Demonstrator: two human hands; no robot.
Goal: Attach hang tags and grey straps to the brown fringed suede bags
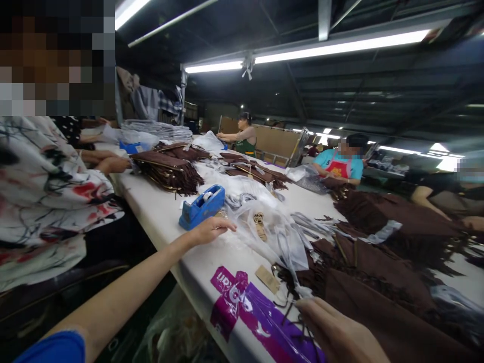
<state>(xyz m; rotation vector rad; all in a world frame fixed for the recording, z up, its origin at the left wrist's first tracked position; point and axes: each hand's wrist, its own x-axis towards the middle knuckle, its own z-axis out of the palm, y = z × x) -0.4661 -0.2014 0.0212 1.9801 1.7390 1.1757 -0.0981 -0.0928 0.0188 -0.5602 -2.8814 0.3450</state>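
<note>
At the left edge, a co-worker's loose white garment (56, 201) with red and black marks is seen, and behind it one dark dotted sleeve (70, 128) is partly hidden. Along the far left of the white table (151, 206), one pile of folded pale cloth (162, 131) is set; nearer, one stack of brown fringed pieces (166, 169) is laid, too tightly layered to be counted. One blue tape dispenser (204, 206) is stood to the right of that stack. Just beside its near end the left hand (212, 230) is held, loosely open, its fingers reached out to the right. Farther off, one co-worker in a green apron (245, 143) is seen. Along the near table edge, one printed magenta and purple plastic piece (257, 317) is spread; just above it one tan tag (267, 279) is laid, and beyond, one clear plastic bag (280, 237) is heaped. The right hand (336, 327) is placed at the left side of one brown fringed bag (389, 307), near right on the table; whether anything is gripped cannot be told. Beyond, one co-worker in a red apron (338, 169) is seen, then one large brown pile (401, 217), and at the right edge one more co-worker (438, 194), partly cut off.
</note>
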